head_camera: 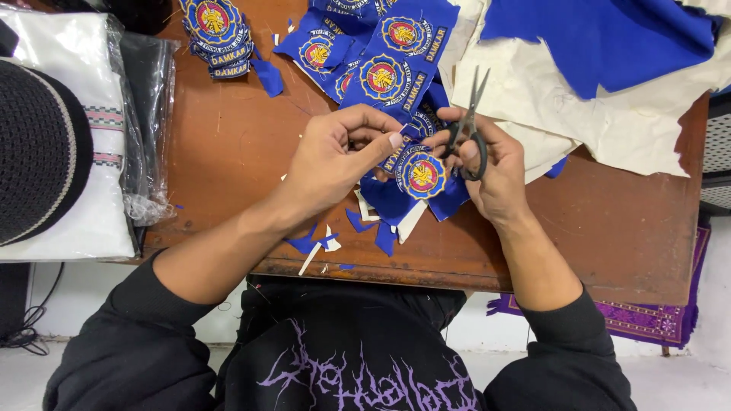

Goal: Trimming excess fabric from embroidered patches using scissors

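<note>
Head view, looking down on a brown wooden table [609,228]. The left hand [335,156] pinches a blue cloth patch [423,176] with a round yellow-and-red emblem, thumb and fingers closed together on its left edge. The patch is lifted just above the near middle of the table, between the two hands. The right hand [491,171] grips a pair of scissors [468,125] by the black handles, fingers closed through the loops; the blades point up and away from the person and stand slightly apart, beside the upper right edge of the patch rather than clearly around it.

The step in hand appears to be trimming spare blue cloth from around the emblem: small blue and white scraps [327,242] lie on the table below the hands, near its front edge. A strip of uncut patches [384,57] lies on the table beyond the hands, and a stack of cut patches [219,34] rests at the upper left. Larger sheets of cream and blue cloth [609,76] cover the far right of the table. At the left edge sit a dark knitted cap [34,152] and a folded white cloth in a clear bag [76,61].

As a judgement, the next cut calls for turning the patch so that its untrimmed border meets the blades, with the cutting line kept close to the stitched rim without nicking it.
</note>
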